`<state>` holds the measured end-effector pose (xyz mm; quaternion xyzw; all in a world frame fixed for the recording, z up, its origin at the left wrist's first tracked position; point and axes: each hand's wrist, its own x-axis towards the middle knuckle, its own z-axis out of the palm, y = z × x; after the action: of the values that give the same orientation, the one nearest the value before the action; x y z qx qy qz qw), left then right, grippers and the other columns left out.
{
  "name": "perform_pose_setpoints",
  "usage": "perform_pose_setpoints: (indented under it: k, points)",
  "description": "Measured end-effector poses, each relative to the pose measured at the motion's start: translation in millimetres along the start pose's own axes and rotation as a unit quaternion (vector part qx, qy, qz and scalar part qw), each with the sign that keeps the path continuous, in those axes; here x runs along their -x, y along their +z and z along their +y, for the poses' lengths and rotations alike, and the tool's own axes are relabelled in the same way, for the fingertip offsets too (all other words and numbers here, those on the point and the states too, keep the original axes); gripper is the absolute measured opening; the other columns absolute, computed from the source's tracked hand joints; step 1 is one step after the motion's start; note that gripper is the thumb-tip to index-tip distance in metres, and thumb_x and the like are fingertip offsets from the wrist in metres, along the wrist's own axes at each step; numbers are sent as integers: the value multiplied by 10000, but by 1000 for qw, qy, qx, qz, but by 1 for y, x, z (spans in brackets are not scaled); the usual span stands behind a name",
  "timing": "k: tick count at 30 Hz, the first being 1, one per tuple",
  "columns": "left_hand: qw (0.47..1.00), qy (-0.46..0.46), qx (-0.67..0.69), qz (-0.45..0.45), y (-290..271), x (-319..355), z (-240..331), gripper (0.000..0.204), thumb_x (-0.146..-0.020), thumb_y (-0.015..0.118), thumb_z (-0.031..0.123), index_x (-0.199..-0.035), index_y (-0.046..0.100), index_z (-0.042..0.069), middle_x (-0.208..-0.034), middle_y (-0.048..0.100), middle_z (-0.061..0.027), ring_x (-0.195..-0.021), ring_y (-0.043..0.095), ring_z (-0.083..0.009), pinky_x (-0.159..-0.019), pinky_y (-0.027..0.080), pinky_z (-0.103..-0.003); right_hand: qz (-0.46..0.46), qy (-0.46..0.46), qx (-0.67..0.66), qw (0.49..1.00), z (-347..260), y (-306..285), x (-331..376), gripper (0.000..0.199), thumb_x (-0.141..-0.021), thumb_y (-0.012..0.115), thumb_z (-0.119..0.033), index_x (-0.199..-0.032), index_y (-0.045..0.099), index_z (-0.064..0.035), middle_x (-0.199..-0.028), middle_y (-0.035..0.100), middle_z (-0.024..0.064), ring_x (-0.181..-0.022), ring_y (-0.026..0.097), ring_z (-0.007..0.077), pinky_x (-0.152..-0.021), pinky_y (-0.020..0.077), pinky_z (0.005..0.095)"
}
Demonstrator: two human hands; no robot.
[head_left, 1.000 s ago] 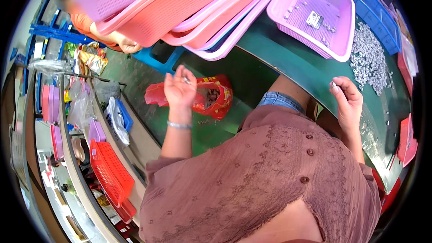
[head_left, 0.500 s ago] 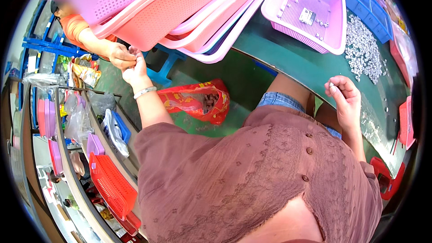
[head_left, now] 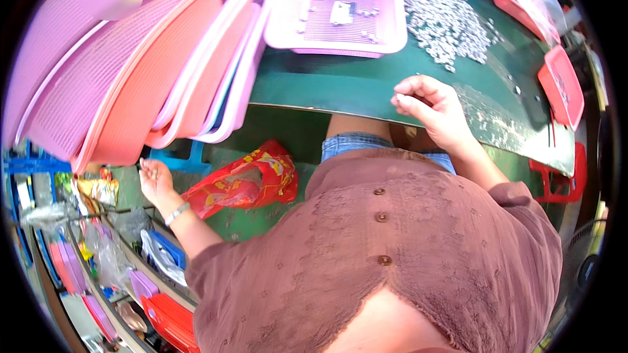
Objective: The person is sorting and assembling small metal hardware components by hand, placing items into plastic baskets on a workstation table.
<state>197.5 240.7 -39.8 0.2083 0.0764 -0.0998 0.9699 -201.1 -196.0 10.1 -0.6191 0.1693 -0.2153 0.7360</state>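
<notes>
My left hand (head_left: 152, 178) is stretched out low to my side, palm up, with the fingers curled narrow around something small and dark; I cannot tell what it is. Just above this hand hangs the stack of big plastic baskets (head_left: 131, 72), pink and salmon, with fine mesh walls and smooth rounded rims, tilted over the bench edge. Beside the wrist, toward my body, a crumpled red plastic bag (head_left: 245, 183) lies on the green floor.

My right hand (head_left: 428, 108) rests at the edge of the bench (head_left: 340, 91), which has a flat dark green top. Its fingers are bent close together, thumb against them; whether they pinch something I cannot tell. Just beyond this hand is a loose heap of small shiny metal pieces (head_left: 448, 23). Farther left from it stands a shallow pink mesh basket (head_left: 340, 10), rectangular, with only a few such pieces and one flat grey part inside.
</notes>
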Motion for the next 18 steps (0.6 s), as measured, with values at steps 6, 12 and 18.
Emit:
perform_pose_setpoints:
  k: [6, 12, 18]
  points:
    - [929, -352, -100, -53, 53, 157, -144, 192, -920, 404, 212, -957, 514, 58, -601, 379, 16, -477, 354, -68, -398, 302, -193, 22, 13, -41, 999, -1, -13, 3, 165, -807, 599, -75, -955, 569, -9, -843, 598, 29, -777, 575, 96, -711, 474, 226]
    - [786, -495, -297, -219, 134, 215, -284, 212, -907, 442, 170, -991, 522, -8, -619, 395, 12, -500, 331, -51, -423, 264, -174, 14, -5, -54, 998, 1, -29, 9, 139, -808, 593, -57, -936, 570, -6, -850, 601, 40, -782, 575, 95, -712, 472, 225]
    - [702, -537, -361, -297, 172, 234, -371, 171, -865, 540, 191, -942, 574, 42, -619, 450, 20, -474, 361, -41, -409, 277, -157, 58, -118, 3, 991, -2, -46, 18, 99, -802, 588, -39, -890, 595, 7, -843, 584, 32, -756, 545, 82, -683, 445, 203]
